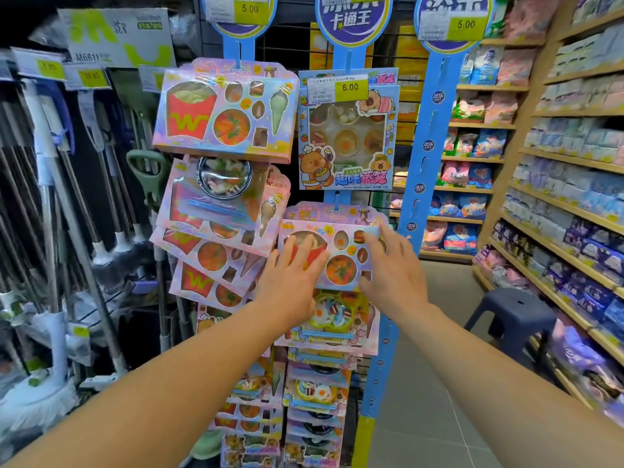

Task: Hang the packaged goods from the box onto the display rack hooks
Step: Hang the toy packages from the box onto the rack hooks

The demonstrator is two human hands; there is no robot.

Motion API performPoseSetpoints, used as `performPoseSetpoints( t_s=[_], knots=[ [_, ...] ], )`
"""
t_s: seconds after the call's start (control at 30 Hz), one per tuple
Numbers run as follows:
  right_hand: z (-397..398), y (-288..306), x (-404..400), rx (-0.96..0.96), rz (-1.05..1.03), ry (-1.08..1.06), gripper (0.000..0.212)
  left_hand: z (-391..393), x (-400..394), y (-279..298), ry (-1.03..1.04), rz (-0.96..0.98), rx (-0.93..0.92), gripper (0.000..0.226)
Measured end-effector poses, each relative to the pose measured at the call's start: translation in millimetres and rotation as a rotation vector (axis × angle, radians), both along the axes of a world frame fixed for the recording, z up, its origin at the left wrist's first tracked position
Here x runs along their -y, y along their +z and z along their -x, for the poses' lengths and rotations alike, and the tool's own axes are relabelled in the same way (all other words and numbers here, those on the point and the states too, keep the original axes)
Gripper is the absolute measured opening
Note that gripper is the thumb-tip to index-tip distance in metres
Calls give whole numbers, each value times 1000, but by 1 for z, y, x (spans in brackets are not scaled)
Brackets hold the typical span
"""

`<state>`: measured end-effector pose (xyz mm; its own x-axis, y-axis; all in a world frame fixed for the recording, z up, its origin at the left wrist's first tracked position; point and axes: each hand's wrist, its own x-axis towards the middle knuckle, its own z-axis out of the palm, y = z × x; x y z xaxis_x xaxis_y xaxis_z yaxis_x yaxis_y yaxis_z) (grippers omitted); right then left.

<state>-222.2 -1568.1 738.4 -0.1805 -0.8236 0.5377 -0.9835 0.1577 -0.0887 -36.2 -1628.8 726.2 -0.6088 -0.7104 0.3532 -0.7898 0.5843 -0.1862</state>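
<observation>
Both bare forearms reach to mid-frame, where the left hand (293, 272) lies flat-fingered on a pastel pink cardboard toy-food pack (332, 246); the right hand (393, 269) pinches its right edge; released unhooked, it would likely fall.

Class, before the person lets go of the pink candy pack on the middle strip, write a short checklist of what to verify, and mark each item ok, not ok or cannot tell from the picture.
1. Both hands on the pack: ok. The left hand lies flat on the pink candy pack and the right hand is at its right edge.
2. Pack's hang hole seated on a hook: cannot tell; its top meets the blue strip, no hook visible.
3. Pack level: ok, roughly.
4. Clear of the bear pack above: ok.
5. Neighbouring left-column packs tidy: not ok, tilted and overlapping.
</observation>
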Motion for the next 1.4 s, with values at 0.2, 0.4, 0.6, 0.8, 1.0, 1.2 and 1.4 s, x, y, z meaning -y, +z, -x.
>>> performPoseSetpoints(
  t_s=[0.2,0.4,0.6,0.8,1.0,1.2,1.4],
  knots=[
    [-9,-13,-14,-48,-128,12,76,-7,-12,-5,25,-79,16,82],
    [-22,-17,-31,-2,-194,54,76,-22,-25,-8,-21,-157,-80,74],
    [-49,-37,-51,42,-281,78,69,-54,-39,-26,-24,-350,-334,62],
    [-94,-66,-60,127,-398,89,69,-92,-47,-60,38,-526,-455,56],
    [-164,-112,-60,171,-499,52,66,-149,-48,-100,42,-708,-513,51],
    [-220,-182,-63,243,-614,25,68,-202,-42,-173,83,-845,-462,49],
    [-255,-263,-76,345,-781,-27,65,-234,-54,-253,179,-1019,-425,53]
  ],
)
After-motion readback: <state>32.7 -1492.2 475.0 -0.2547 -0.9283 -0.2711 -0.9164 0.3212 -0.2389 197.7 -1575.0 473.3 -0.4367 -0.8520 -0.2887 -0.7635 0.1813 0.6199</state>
